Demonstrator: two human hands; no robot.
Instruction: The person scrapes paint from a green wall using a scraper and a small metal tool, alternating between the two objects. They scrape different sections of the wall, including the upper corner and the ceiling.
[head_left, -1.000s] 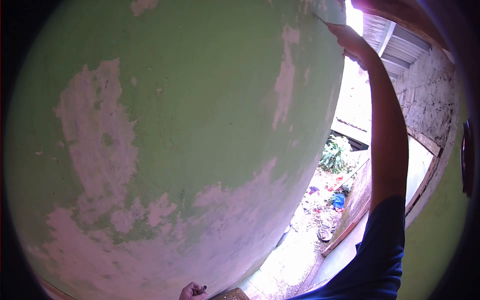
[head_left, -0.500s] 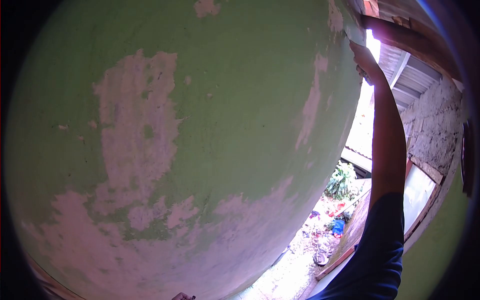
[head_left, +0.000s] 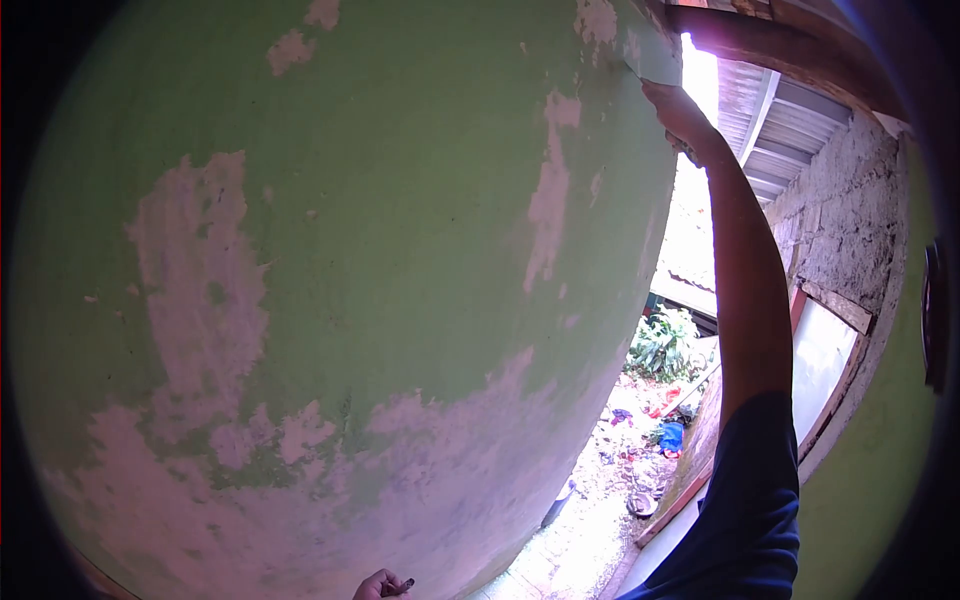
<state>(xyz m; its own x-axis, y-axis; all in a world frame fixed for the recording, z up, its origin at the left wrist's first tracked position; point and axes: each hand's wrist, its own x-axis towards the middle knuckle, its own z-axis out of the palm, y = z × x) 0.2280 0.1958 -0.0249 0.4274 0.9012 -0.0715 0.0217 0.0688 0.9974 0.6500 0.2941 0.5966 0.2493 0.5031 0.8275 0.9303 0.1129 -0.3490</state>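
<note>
In the head view my right hand (head_left: 684,120) is raised at the upper right, closed around a scraper (head_left: 633,72). Only the scraper's thin blade shows, its tip against or very close to the painted wall (head_left: 400,200); the handle is hidden in my fist. Green paint covers much of this wall, with pale pinkish bare patches (head_left: 195,280) low down and at the sides. At the bottom edge my left hand (head_left: 376,584) is partly in view, fingers closed on a small dark object (head_left: 407,586) too small to name.
A dark wooden beam (head_left: 780,45) runs overhead beside corrugated roofing. Past the wall's right edge lies bright ground with a leafy plant (head_left: 663,345) and a blue item (head_left: 671,437). A rough block wall (head_left: 845,225) and a framed pale panel (head_left: 822,365) stand at the right.
The view has turned right, so the wall and my right arm appear further left. More of my left hand and its dark object shows. The scraper stays at the wall's upper right.
</note>
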